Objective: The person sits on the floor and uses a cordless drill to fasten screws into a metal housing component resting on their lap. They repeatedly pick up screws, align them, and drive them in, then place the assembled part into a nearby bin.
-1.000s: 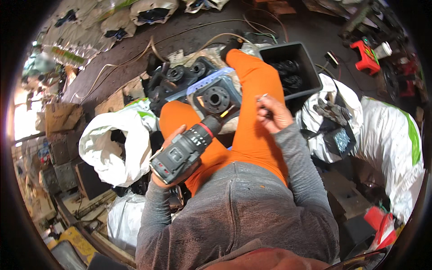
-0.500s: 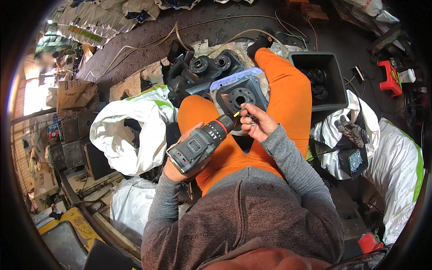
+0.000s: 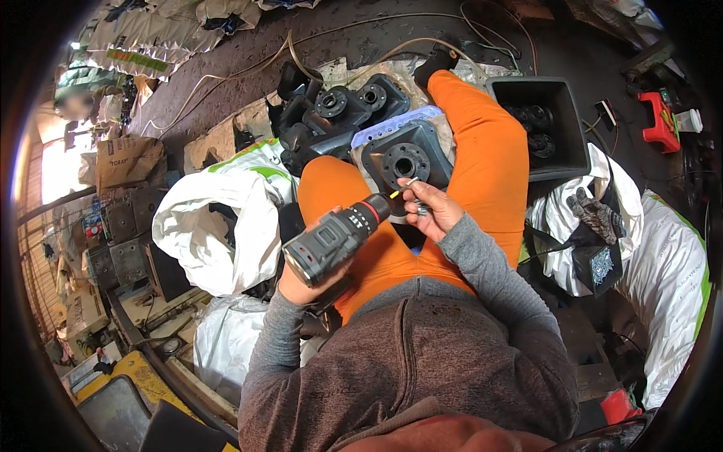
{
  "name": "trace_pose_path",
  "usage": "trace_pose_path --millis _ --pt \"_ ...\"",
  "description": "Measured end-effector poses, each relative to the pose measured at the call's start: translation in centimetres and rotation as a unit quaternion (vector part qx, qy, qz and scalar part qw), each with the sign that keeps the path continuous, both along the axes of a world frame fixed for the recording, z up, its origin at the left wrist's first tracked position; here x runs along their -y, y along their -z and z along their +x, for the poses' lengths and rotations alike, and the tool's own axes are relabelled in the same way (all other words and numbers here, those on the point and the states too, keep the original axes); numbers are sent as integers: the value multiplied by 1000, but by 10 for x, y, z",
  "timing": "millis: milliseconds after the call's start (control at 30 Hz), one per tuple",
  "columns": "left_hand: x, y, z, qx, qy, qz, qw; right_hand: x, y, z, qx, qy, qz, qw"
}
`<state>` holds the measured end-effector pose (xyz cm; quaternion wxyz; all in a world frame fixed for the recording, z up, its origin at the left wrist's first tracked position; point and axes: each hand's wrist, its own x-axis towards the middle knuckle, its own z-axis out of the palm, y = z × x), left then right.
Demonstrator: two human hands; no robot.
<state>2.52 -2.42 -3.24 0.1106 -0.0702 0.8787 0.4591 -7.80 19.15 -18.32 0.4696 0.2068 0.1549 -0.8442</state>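
Observation:
My left hand (image 3: 300,286) is wrapped round a grey and black cordless drill (image 3: 330,241) with a red ring. Its yellow-tipped bit (image 3: 395,195) points up and right, close to my right fingers. My right hand (image 3: 438,214) is closed on several small silver screws (image 3: 422,203), one of them pinched between thumb and forefinger beside the bit. Whether that screw touches the bit I cannot tell. Just beyond both hands, between my legs, lies a square black part with a round flange (image 3: 407,160) and bolt holes. A pale purple perforated strip (image 3: 395,126) runs along its far edge.
More black flanged parts (image 3: 331,104) are piled beyond my left knee. A black bin (image 3: 557,98) holding dark parts stands at the right. White sacks (image 3: 203,241) flank both legs. A glove (image 3: 595,217) and a box of small screws (image 3: 601,267) lie at right. A hose (image 3: 290,53) crosses the floor.
The pinched screw has turned and shows more clearly by the bit tip. The drill's rear end has dipped slightly toward me. The whole view has shifted a little.

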Motion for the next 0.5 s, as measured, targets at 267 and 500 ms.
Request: trace_pose_path --millis 267,500 --pt "31 -3 -36 66 32 -99 992 -6 12 -1 -63 72 293 951" --pt "33 7 -68 99 85 -120 984 16 41 -15 -116 22 388 914"
